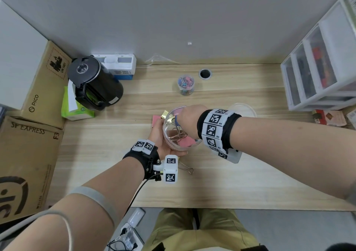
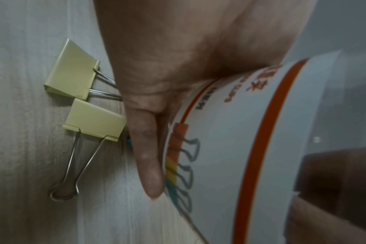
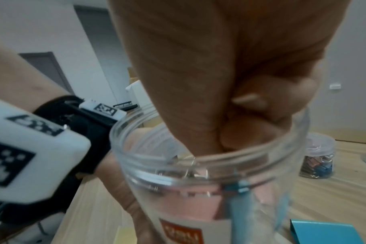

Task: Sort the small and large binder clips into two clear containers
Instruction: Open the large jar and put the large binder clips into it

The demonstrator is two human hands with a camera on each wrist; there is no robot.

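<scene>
My left hand (image 1: pixel 163 141) grips a large clear jar (image 1: pixel 169 127), tilted above the desk; its labelled wall (image 2: pixel 230 148) lies against my palm. A pink large clip (image 1: pixel 185 141) lies inside the jar. My right hand (image 1: pixel 189 119) reaches into the jar mouth (image 3: pixel 157 165), its fingertips (image 3: pixel 226 140) bunched and pinching a blue large clip (image 1: pixel 176 120) that hangs just inside. The small jar (image 1: pixel 185 84), holding small coloured clips, stands farther back. Two yellow large clips (image 2: pixel 71 72) (image 2: pixel 94 120) lie on the desk under my left hand.
A pink clip (image 1: pixel 155 120) and a gold clip (image 1: pixel 165 114) lie left of the jar, and a blue one (image 3: pixel 324 231) beside it. A clear lid (image 1: pixel 244 108) sits to the right. Black kettle (image 1: pixel 94 83), cardboard boxes (image 1: pixel 44 81), drawer unit (image 1: pixel 317 67) and cable hole (image 1: pixel 205 73) ring the desk.
</scene>
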